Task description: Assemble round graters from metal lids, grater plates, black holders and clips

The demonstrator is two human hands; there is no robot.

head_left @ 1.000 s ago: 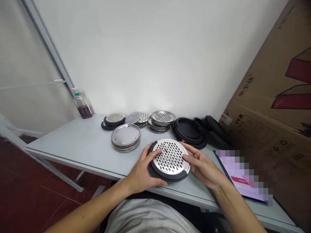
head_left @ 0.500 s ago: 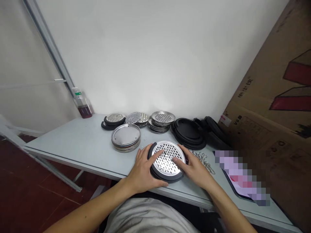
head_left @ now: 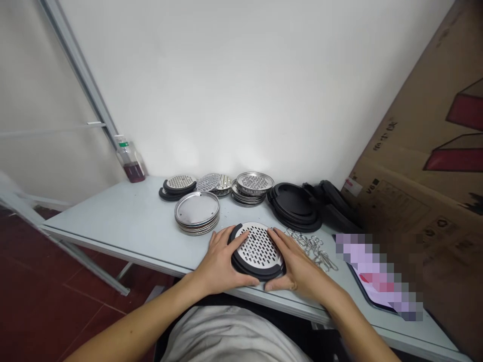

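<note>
A round grater [head_left: 260, 246], its slotted metal disc set in a black rim, lies near the table's front edge. My left hand [head_left: 222, 261] grips its left side, index finger on the disc and thumb along the front rim. Around the right side curls my right hand [head_left: 296, 261], thumb at the front rim, fingers at the far edge. Just beyond stands a stack of round metal plates [head_left: 196, 208]. Several small metal rings and clips [head_left: 315, 246] lie right of my right hand. The grater's underside is hidden.
Along the wall are black-rimmed graters [head_left: 179, 183], perforated metal discs [head_left: 211, 182], a stack of metal discs [head_left: 253, 183] and black round parts [head_left: 294, 203]. A bottle of dark liquid [head_left: 132, 163] stands far left. A phone [head_left: 372, 289] and a large cardboard box [head_left: 411, 201] are right.
My right thumb has come off the disc and down to the front rim. The right fingers now wrap the grater's side. My left hand keeps nearly the same hold.
</note>
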